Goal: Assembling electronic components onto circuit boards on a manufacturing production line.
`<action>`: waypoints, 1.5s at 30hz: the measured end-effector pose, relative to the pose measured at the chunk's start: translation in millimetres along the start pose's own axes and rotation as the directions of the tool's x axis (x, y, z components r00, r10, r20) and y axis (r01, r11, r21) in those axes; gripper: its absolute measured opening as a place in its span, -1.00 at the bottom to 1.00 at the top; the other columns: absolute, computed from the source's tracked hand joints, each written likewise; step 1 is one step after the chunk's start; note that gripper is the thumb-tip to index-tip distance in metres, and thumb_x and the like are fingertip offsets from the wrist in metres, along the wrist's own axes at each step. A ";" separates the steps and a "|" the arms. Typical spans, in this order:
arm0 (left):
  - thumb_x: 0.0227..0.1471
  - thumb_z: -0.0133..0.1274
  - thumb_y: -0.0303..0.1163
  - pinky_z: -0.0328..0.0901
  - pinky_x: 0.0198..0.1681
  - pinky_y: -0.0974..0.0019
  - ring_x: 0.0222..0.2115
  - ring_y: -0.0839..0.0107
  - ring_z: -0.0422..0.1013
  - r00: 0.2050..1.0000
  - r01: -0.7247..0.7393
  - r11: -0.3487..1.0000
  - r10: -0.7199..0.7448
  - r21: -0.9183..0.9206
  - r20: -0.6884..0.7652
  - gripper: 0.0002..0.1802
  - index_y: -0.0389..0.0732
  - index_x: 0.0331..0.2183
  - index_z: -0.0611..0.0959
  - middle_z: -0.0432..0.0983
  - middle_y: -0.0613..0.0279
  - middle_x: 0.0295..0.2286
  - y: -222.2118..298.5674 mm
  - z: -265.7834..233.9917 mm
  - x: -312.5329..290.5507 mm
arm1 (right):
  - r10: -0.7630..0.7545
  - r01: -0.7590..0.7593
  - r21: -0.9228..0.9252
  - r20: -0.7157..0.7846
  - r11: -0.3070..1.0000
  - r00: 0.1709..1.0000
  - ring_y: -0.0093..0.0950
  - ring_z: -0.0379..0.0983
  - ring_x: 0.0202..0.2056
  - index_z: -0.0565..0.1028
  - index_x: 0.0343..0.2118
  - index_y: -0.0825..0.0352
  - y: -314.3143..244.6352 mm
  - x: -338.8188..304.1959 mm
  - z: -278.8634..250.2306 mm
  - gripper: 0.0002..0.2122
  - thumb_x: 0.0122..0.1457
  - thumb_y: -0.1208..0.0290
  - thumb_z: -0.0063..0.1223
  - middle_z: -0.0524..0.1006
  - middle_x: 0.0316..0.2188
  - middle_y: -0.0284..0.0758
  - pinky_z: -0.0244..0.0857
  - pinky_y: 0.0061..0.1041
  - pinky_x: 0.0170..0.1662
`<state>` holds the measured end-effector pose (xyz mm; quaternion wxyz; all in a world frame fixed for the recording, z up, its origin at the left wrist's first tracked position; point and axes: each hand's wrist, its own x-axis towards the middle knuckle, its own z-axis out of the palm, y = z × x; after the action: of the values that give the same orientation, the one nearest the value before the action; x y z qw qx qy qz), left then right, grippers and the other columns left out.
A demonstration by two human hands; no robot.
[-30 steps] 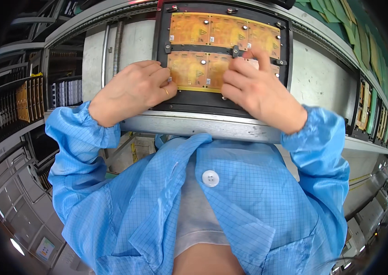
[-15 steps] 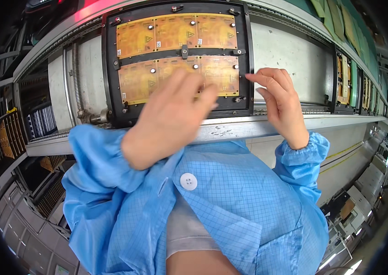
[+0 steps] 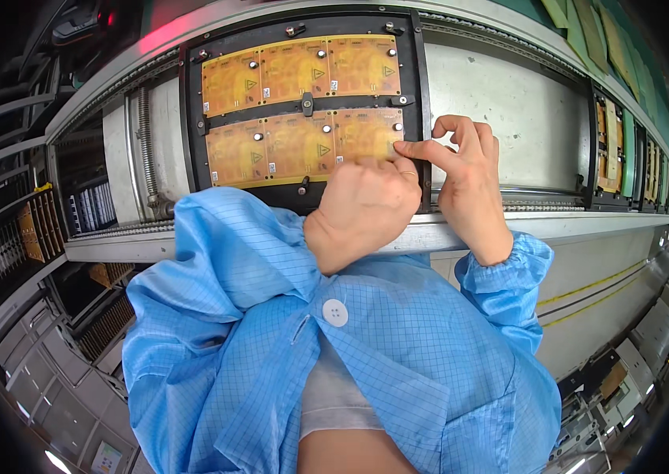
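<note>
A black carrier frame (image 3: 192,170) lies across the rails in front of me. It bears two rows of orange-yellow circuit boards (image 3: 295,81), most with a small silver-topped cylindrical part near a corner. My left hand (image 3: 364,204) is curled over the frame's near right corner, fingers bent down. Whatever its fingertips grip there is hidden. My right hand (image 3: 470,175) is beside the frame's right edge. Its index finger is stretched out to the right edge of the near-row circuit board (image 3: 367,133), the other fingers loosely bent. Small black turn clips (image 3: 307,103) sit between the rows and round the edges.
Metal conveyor rails with chains (image 3: 500,49) run left to right, over a pale metal plate (image 3: 500,118). A coiled spring-like rod (image 3: 145,150) stands left of the frame. Another loaded carrier (image 3: 609,150) sits farther right. Racks holding boards (image 3: 38,225) are at the left.
My left hand has moved right, from over the near middle boards to the frame's near right corner, covering the clip there. My right index finger has come in to the board's edge.
</note>
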<state>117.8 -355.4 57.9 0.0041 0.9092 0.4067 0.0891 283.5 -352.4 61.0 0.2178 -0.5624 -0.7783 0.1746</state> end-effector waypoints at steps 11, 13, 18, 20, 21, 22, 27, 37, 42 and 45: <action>0.12 0.06 -0.16 0.33 -0.63 0.27 -0.68 0.34 0.52 1.000 0.022 0.991 -0.021 0.133 -0.008 -0.69 -0.21 -0.48 0.56 0.48 0.27 -0.74 -67.5 -19.1 63.2 | 0.009 -0.011 -0.050 -0.039 0.999 0.999 -0.22 0.29 -0.06 0.66 -0.19 0.04 -3.4 -9.9 3.0 -0.47 -0.20 0.80 0.02 0.41 -0.18 -0.33 0.13 -0.27 0.04; 0.12 0.07 -0.15 0.32 -0.64 0.27 -0.67 0.32 0.53 0.978 -0.204 0.975 0.201 0.085 0.049 -0.67 -0.22 -0.48 0.58 0.48 0.27 -0.74 -75.2 -11.9 72.7 | 0.008 -0.012 -0.056 -0.065 0.998 0.998 -0.23 0.29 -0.06 0.66 -0.19 0.05 -5.2 -10.5 2.4 -0.48 -0.19 0.80 0.02 0.41 -0.19 -0.34 0.11 -0.27 0.05; 0.13 0.07 -0.20 0.32 -0.64 0.28 -0.67 0.29 0.53 0.931 -0.365 0.928 0.361 0.081 0.058 -0.68 -0.26 -0.49 0.60 0.48 0.25 -0.75 -82.8 -9.8 78.2 | -0.005 0.002 -0.041 -0.087 0.999 0.996 -0.31 0.28 -0.08 0.65 -0.20 0.02 -5.6 -13.1 6.0 -0.58 -0.10 0.68 0.09 0.38 -0.24 -0.33 0.09 -0.25 0.02; 0.13 0.06 -0.21 0.32 -0.65 0.28 -0.67 0.29 0.53 0.923 -0.385 0.919 0.384 0.089 0.032 -0.68 -0.26 -0.50 0.61 0.48 0.24 -0.74 -83.7 -8.8 77.7 | 0.000 -0.004 -0.044 -0.097 0.999 0.995 -0.31 0.28 -0.09 0.64 -0.20 0.02 -5.8 -14.8 7.0 -0.58 -0.10 0.68 0.09 0.38 -0.24 -0.33 0.09 -0.25 0.02; 0.10 0.07 -0.24 0.33 -0.64 0.28 -0.66 0.29 0.54 0.929 -0.368 0.927 0.361 0.079 0.082 -0.72 -0.25 -0.50 0.61 0.50 0.23 -0.72 -80.4 -12.9 77.9 | 0.003 -0.008 -0.047 -0.100 0.999 0.995 -0.31 0.28 -0.09 0.64 -0.20 0.02 -5.5 -15.2 7.4 -0.59 -0.09 0.68 0.08 0.38 -0.24 -0.33 0.09 -0.25 0.02; 0.07 0.08 -0.27 0.33 -0.63 0.27 -0.64 0.29 0.54 0.932 -0.348 0.935 0.337 0.070 0.132 -0.75 -0.23 -0.51 0.62 0.52 0.23 -0.69 -78.5 -15.4 78.2 | 0.002 -0.006 -0.046 -0.103 0.999 0.995 -0.31 0.28 -0.09 0.64 -0.20 0.02 -4.6 -15.4 7.8 -0.59 -0.09 0.68 0.08 0.38 -0.24 -0.33 0.09 -0.25 0.02; -0.06 0.15 -0.29 0.37 -0.59 0.23 -0.56 0.28 0.58 0.948 -0.314 0.948 0.310 0.048 0.078 -0.81 -0.19 -0.55 0.66 0.57 0.23 -0.61 -76.9 -7.0 76.9 | 0.019 -0.023 -0.041 -0.093 0.999 0.995 -0.26 0.30 -0.07 0.62 -0.19 0.11 -4.5 -15.1 8.8 -0.53 -0.16 0.78 -0.01 0.42 -0.21 -0.32 0.10 -0.28 0.04; -0.07 0.24 -0.25 0.46 -0.40 0.09 -0.44 0.06 0.60 0.942 0.252 0.967 -0.238 -0.033 0.236 -0.75 -0.26 -0.52 0.71 0.64 0.04 -0.49 -45.6 -26.4 75.0 | 0.016 -0.019 -0.058 -0.059 0.998 0.998 -0.25 0.29 -0.05 0.60 -0.21 0.17 -8.9 -10.4 -0.4 -0.56 -0.15 0.79 -0.02 0.43 -0.17 -0.30 0.12 -0.24 0.08; 0.10 0.10 -0.38 0.40 -0.22 0.01 -0.30 -0.07 0.50 0.957 0.260 0.957 -0.273 -0.126 -0.100 -0.80 -0.34 -0.31 0.64 0.58 -0.06 -0.38 -121.8 -35.1 63.2 | -0.039 0.052 0.084 -0.155 0.995 0.987 -0.25 0.40 -0.30 0.51 -0.31 0.36 9.4 13.8 -40.4 -0.86 0.07 0.70 0.13 0.46 -0.35 -0.22 0.33 -0.38 -0.21; 0.14 0.06 -0.42 0.36 -0.06 0.09 -0.10 0.05 0.43 0.963 0.174 0.952 -0.218 -0.250 -0.158 -0.80 -0.35 -0.25 0.64 0.52 -0.07 -0.26 -167.6 -29.2 51.5 | -0.117 0.118 -0.002 -0.151 0.993 0.982 -0.26 0.40 -0.44 0.42 -0.36 0.35 15.0 48.6 -46.7 -0.87 0.13 0.55 0.19 0.44 -0.47 -0.22 0.32 -0.37 -0.35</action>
<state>22.8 -207.1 81.4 0.0825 0.8452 0.4805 0.2190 307.3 -300.4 99.6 0.2880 -0.5265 -0.7907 0.1212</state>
